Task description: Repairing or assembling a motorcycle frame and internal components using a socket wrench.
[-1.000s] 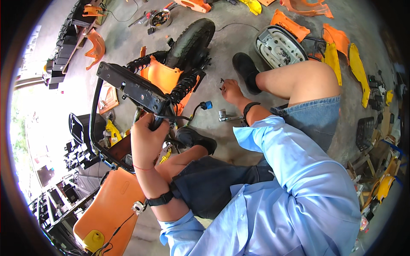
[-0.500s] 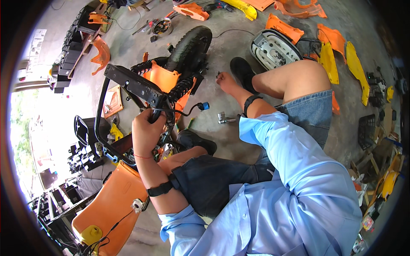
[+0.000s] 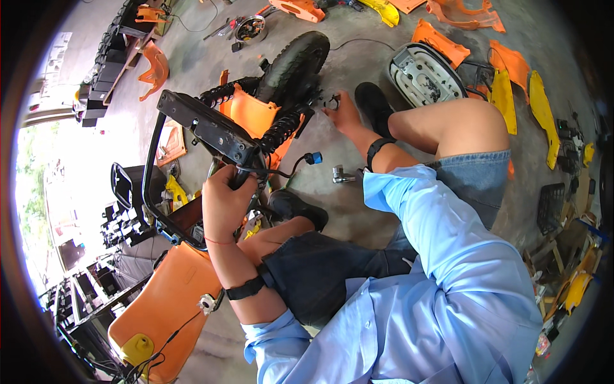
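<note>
A scooter-like black frame (image 3: 208, 128) with a knobby black tyre (image 3: 297, 67), coil-spring shocks (image 3: 279, 132) and an orange fender (image 3: 251, 109) lies in front of me. My left hand (image 3: 227, 201) is wrapped around a dark tube below the frame's flat bracket. A cable with a blue connector (image 3: 313, 158) sticks out beside that hand. Right of the tyre, my right hand (image 3: 344, 114) pinches a small black curved part (image 3: 333, 101), too small to name. On the floor below my right forearm lies a silver metal socket-like tool (image 3: 343, 174).
A white-and-black oval panel (image 3: 427, 75) lies by my right knee. Orange panels (image 3: 441, 42) and yellow strips (image 3: 543, 115) are scattered at the far right. A bowl of small parts (image 3: 250, 28) stands beyond the tyre. An orange seat-shaped panel (image 3: 169, 301) is at near left.
The whole view has shifted slightly, so things sit further right. My right hand has turned, and the black part in its fingers shows more plainly. My left hand keeps its hold on the tube.
</note>
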A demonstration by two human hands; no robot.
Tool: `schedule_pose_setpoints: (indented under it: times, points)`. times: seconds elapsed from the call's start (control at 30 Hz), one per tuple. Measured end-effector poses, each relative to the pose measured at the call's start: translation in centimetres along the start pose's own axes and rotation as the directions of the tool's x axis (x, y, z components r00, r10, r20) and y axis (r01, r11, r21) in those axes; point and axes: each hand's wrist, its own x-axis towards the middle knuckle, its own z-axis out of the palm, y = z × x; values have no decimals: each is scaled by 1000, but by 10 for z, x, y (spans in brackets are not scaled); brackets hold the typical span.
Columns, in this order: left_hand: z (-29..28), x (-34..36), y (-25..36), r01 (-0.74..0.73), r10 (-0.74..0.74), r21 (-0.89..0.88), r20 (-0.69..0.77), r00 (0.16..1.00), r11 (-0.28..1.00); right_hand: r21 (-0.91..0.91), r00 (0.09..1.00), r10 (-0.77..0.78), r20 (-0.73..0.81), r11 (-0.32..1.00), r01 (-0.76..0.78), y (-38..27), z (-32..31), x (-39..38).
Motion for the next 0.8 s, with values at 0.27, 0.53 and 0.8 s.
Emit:
schedule_pose_setpoints:
  times: [0.27, 0.53, 0.8]
  points:
    - [-1, -1, 3, 47, -44, -70, 44, 998, 996, -155, 975, -199, -93, 971, 184, -20, 1, 9]
    - [-5, -2, 10, 94, -89, -62, 85, 992, 994, -141, 919, -393, -26, 912, 385, -22, -2, 17]
    - [-8, -2, 13, 90, -81, -77, 115, 990, 993, -162, 917, -398, -26, 907, 389, -12, 2, 26]
